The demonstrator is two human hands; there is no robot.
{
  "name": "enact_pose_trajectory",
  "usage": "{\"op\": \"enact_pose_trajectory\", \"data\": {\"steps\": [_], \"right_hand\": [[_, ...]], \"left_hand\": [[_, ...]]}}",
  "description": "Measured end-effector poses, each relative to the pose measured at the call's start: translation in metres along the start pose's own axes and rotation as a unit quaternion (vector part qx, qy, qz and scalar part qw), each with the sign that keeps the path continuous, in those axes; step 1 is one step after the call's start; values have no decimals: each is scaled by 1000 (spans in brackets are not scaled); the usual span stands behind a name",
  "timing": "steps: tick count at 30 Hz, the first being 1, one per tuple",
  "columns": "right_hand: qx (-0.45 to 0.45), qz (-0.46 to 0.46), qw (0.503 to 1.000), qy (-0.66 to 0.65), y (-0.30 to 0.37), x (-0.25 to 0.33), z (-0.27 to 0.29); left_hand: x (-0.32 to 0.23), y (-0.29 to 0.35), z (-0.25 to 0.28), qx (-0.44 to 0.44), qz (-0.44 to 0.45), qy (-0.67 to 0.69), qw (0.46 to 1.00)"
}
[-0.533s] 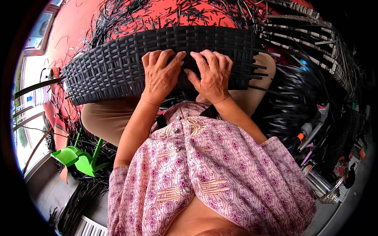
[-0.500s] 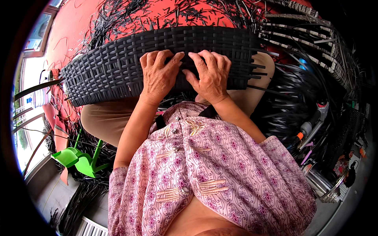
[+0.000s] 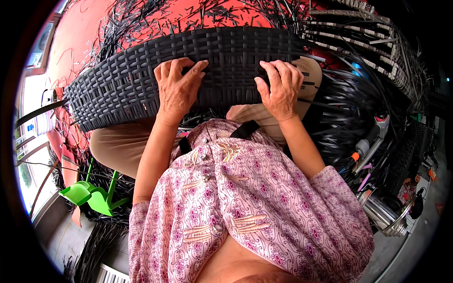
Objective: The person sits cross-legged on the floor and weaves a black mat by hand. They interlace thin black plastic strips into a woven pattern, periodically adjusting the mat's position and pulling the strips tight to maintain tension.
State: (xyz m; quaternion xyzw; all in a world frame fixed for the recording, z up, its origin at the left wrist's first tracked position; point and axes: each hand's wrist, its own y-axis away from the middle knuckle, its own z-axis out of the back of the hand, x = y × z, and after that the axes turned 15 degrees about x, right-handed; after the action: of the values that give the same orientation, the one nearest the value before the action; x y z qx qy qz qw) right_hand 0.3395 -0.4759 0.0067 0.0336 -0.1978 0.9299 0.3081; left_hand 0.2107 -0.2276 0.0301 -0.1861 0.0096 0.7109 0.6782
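A curved panel of black wicker weave (image 3: 118, 78) lies across my lap, with loose strand ends sticking out at its right and left ends. My left hand (image 3: 178, 89) is on the middle of the panel, its fingers bent against the weave. Thumb and forefinger there are close together, gripping at the strands. Farther right, my right hand (image 3: 281, 89) rests on the panel near its right end. Its fingers are bent and the thumb stands apart from the forefinger. Whether a single strand lies under the fingertips is hidden.
Black strips and cut scraps (image 3: 226, 16) litter the red floor beyond the panel. At the right lie a bundle of black strips (image 3: 332, 127), a grey-handled tool (image 3: 373, 137), a metal cylinder (image 3: 382, 210) and a slatted woven frame (image 3: 363, 42). Green plastic scoops (image 3: 96, 198) sit at the left.
My right hand has slid to the right along the panel, away from the left hand. My left hand and the panel appear slightly farther left in the view.
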Motion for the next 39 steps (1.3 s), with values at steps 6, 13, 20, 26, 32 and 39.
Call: {"op": "enact_pose_trajectory", "data": {"steps": [6, 13, 20, 26, 32, 39], "right_hand": [[1, -2, 1000, 12, 2, 7, 1], [-38, 27, 998, 33, -8, 27, 10], [9, 63, 998, 24, -15, 39, -8], [-2, 64, 997, 43, -14, 40, -13], [-13, 72, 996, 51, -15, 44, -11], [-11, 75, 996, 50, -14, 46, -10]], "left_hand": [[-1, 9, 0, -15, 0, -5, 1000], [-1, 19, -11, -68, -13, -7, 998], [-6, 28, -17, -74, -5, -1, 997], [16, 49, 12, -137, 77, 34, 987], [49, 66, 10, -134, 89, -21, 987], [50, 75, 7, -149, 88, -17, 985]]}}
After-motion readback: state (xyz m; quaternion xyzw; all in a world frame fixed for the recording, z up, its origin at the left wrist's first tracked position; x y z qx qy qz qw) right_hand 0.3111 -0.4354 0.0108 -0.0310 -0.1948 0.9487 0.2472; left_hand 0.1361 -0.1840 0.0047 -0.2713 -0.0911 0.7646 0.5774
